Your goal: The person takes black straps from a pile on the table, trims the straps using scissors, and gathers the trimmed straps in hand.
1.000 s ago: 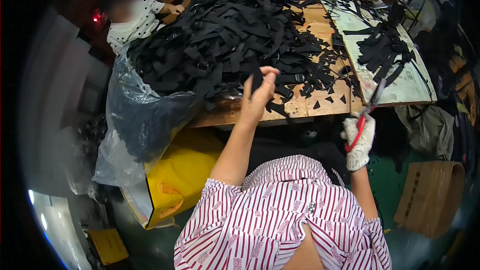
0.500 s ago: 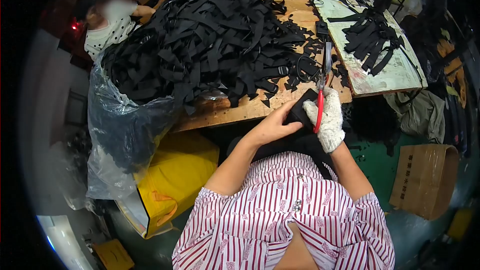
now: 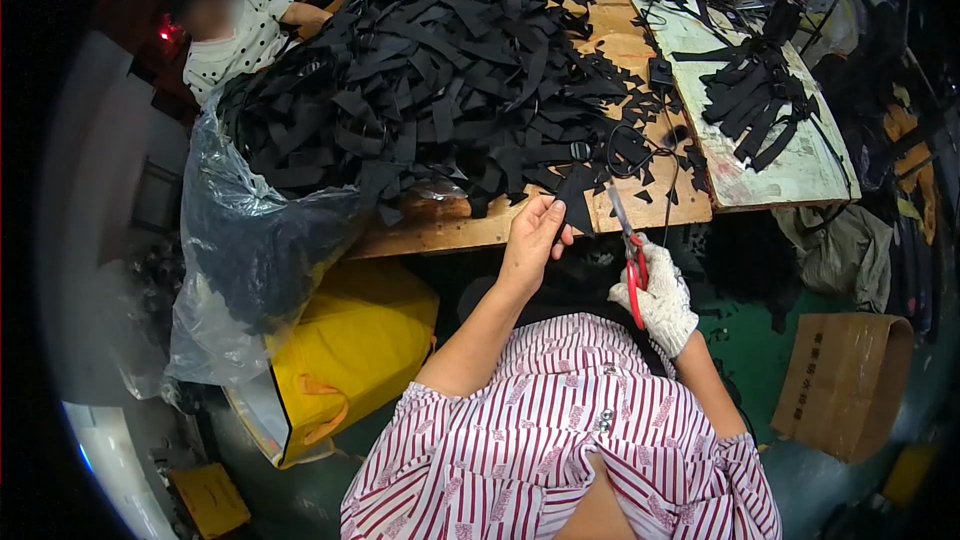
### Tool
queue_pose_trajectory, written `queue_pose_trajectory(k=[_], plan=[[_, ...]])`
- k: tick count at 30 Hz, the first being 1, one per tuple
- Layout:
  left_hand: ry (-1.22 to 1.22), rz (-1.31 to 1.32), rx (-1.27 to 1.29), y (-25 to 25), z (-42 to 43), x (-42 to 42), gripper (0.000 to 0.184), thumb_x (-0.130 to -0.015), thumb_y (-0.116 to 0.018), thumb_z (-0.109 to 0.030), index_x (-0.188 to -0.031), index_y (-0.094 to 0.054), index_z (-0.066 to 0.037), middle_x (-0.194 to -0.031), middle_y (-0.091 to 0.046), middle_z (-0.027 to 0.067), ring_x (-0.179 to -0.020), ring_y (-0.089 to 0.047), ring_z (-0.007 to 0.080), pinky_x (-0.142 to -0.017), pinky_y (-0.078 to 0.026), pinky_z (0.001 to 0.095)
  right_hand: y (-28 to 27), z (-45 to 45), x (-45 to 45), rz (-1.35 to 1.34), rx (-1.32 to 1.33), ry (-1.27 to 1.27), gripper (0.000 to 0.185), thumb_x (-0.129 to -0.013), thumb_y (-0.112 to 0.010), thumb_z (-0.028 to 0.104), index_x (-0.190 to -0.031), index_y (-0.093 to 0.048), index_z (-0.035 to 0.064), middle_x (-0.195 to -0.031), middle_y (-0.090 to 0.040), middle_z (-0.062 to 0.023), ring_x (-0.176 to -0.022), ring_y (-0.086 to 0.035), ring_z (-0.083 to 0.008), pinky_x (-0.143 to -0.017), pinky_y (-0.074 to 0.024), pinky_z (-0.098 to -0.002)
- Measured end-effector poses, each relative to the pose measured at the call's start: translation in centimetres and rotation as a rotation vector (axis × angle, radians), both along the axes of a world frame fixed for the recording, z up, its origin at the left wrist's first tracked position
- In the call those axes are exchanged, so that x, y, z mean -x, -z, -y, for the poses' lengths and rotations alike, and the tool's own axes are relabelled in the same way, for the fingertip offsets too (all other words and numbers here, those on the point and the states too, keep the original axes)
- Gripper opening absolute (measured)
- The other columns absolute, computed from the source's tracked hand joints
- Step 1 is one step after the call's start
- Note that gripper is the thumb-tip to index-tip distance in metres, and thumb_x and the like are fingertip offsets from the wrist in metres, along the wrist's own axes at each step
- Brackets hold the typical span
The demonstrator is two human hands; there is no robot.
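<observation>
My bare left hand (image 3: 537,243) pinches a piece of black webbing strap (image 3: 574,202) at the table's front edge. To its right, my right hand (image 3: 661,297), in a white knitted glove, is closed around the red handles of a pair of scissors (image 3: 636,270). The metal blades point up and away, apart from the strap; whether they are spread is hard to tell. Beyond my left hand rises a big heap of black strap pieces (image 3: 420,80), with a black buckle (image 3: 580,151) at its near right side.
Small black offcuts lie on the wooden table (image 3: 440,236). A white board (image 3: 740,175) on the right bears more straps. A plastic bag (image 3: 270,260), a yellow bag (image 3: 370,340) and a cardboard box (image 3: 845,380) stand below. Another person (image 3: 235,40) is at the far left.
My hands have moved apart. The left went left and now holds a strap piece outward over the table edge; the right came down toward me with the scissors.
</observation>
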State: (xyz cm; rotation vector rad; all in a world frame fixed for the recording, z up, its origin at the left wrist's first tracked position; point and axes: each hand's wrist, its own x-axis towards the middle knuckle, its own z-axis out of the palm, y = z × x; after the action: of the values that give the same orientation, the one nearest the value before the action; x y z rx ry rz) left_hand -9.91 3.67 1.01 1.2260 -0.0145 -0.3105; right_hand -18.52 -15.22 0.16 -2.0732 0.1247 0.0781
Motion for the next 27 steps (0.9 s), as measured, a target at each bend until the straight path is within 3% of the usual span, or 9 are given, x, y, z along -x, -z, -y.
queue_pose_trajectory(k=[3,14,22,27], plan=[[-0.029,0.040,-0.008,-0.1,0.5,0.2,0.019,-0.095,-0.048,-0.023,-0.092,-0.051,-0.004,-0.066,-0.054,0.0004,-0.050,-0.043,0.0033,-0.045,-0.033,0.0154,-1.4,0.0,-0.1,-0.039,0.205,-0.056,0.083,-0.060,-0.081,0.029,-0.128,-0.040,0.0052,-0.099,-0.062,-0.0139,-0.089,-0.061,-0.0299,-0.079,-0.0482,-0.0380],[0.057,0.029,-0.059,0.2,0.8,0.8,0.018,-0.095,-0.048,-0.023,-0.091,-0.050,-0.006,-0.068,-0.053,-0.0001,-0.056,-0.048,0.0047,-0.046,-0.035,0.0157,-2.4,-0.5,-0.7,-0.013,0.208,-0.094,0.082,-0.060,-0.080,0.032,-0.127,-0.042,0.0023,-0.096,-0.063,-0.0145,-0.087,-0.063,-0.0294,-0.077,-0.0488,-0.0371],[-0.138,0.047,0.039,0.2,0.4,0.1,0.018,-0.094,-0.049,-0.024,-0.090,-0.050,-0.006,-0.063,-0.053,0.0008,-0.048,-0.041,0.0038,-0.044,-0.032,0.0162,-2.3,-0.2,-0.4,-0.028,0.198,-0.100,0.084,-0.059,-0.080,0.034,-0.127,-0.042,0.0021,-0.096,-0.063,-0.0143,-0.085,-0.062,-0.0289,-0.076,-0.0491,-0.0367],[-0.055,0.038,0.014,0.4,1.1,0.8,0.017,-0.094,-0.049,-0.023,-0.090,-0.050,-0.006,-0.065,-0.053,0.0000,-0.050,-0.044,0.0032,-0.044,-0.034,0.0155,-2.1,-0.1,-0.7,-0.031,0.221,-0.107,0.084,-0.059,-0.080,0.035,-0.127,-0.042,0.0018,-0.094,-0.063,-0.0142,-0.083,-0.062,-0.0293,-0.075,-0.0492,-0.0367]])
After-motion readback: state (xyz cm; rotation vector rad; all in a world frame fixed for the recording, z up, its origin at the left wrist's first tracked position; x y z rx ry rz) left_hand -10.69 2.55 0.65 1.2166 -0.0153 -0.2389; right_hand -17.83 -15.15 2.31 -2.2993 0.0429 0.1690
